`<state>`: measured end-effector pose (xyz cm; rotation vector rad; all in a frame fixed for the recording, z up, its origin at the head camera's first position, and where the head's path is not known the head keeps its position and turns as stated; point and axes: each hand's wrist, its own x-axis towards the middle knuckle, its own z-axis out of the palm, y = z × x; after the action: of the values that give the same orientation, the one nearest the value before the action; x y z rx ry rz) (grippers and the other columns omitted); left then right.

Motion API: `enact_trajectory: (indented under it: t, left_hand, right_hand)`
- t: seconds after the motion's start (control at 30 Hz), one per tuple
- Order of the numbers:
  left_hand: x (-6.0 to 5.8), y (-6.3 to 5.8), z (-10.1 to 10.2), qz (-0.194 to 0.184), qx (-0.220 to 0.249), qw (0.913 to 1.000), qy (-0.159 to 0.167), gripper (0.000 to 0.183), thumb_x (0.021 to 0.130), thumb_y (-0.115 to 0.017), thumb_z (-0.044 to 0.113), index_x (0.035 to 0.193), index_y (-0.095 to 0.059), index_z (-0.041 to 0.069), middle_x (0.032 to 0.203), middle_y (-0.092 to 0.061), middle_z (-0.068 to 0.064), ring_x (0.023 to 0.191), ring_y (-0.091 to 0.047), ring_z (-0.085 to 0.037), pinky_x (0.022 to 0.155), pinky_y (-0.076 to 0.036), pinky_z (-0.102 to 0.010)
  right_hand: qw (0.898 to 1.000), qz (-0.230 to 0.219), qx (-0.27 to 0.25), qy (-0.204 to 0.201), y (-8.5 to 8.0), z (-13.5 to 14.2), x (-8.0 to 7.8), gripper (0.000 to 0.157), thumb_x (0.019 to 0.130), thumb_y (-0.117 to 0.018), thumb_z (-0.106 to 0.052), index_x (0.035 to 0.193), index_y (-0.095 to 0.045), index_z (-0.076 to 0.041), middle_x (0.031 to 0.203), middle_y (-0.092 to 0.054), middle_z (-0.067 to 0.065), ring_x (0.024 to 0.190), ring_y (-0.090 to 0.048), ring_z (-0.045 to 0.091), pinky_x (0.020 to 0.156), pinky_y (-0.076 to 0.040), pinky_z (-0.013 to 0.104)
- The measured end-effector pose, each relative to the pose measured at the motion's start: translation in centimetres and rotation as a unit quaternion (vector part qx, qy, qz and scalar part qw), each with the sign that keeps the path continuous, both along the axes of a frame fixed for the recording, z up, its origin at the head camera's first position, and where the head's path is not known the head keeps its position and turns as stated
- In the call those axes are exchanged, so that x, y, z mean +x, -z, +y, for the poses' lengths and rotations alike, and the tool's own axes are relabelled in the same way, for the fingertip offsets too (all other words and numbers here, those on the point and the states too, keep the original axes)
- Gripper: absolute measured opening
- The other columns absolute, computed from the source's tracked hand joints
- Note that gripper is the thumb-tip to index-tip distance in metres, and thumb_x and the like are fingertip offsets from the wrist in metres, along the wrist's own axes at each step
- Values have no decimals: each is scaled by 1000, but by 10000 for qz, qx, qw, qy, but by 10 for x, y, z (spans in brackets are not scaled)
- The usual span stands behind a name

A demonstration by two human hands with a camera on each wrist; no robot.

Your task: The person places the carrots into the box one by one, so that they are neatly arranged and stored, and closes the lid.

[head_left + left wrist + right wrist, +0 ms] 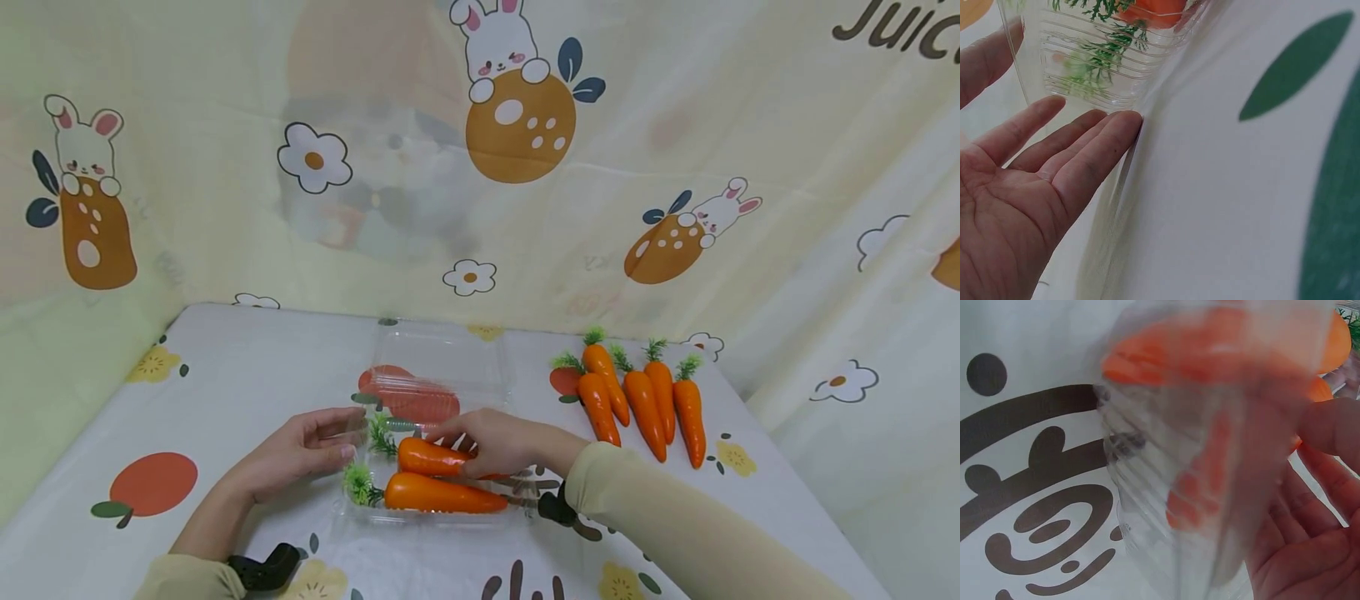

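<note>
A clear plastic box point(420, 520) stands on the table, its lid point(442, 343) folded open toward the back. Two orange toy carrots with green tops lie inside: a front carrot point(442, 493) and, behind it, a rear carrot point(418, 456). From above, my right hand point(498, 443) grips the rear carrot between thumb and fingers; the box wall blurs part of this in the right wrist view. At the box's left end, my left hand point(311, 443) has its fingers extended. Its fingertips point(1127, 120) touch the ribbed side wall in the left wrist view.
Several more carrots point(647, 408) lie in a loose group on the table's right side, tops toward the back. A printed cloth point(247, 375) covers the table. Behind it hangs a patterned curtain point(405, 250), with another curtain along the right.
</note>
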<state>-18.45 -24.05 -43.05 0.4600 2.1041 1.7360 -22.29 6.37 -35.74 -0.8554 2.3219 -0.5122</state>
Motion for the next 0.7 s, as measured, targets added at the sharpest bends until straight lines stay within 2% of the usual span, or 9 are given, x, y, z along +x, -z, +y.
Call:
enact_trajectory:
  t: [0.3,0.47,0.7]
  left_hand:
    - [0,-1,0,42,-38,10000,-16,64,100,-64,16,153,-37,-8,156,-42,-30,145,-41,-49,103,-56,-33]
    - [0,-1,0,6,-40,10000,-33,64,100,-64,16,153,-37,-7,156,-42,-30,144,-42,-48,104,-56,-34]
    - [1,-2,1,-85,-96,9999,-107,65,100,-65,17,153,-37,-7,157,-42,-29,144,-45,-47,104,-56,-36]
  right_hand:
    - [9998,-119,-96,136,3,0,2,58,90,-70,3,143,-61,-21,129,-69,3,110,-68,17,97,-58,29]
    - [9999,-91,-88,20,3,1,2,59,91,-67,4,144,-60,-21,131,-68,2,113,-67,18,100,-57,30]
    - [9996,-115,221,-153,2,4,1,60,96,-64,-3,149,-54,-28,140,-63,-2,118,-63,16,105,-54,32]
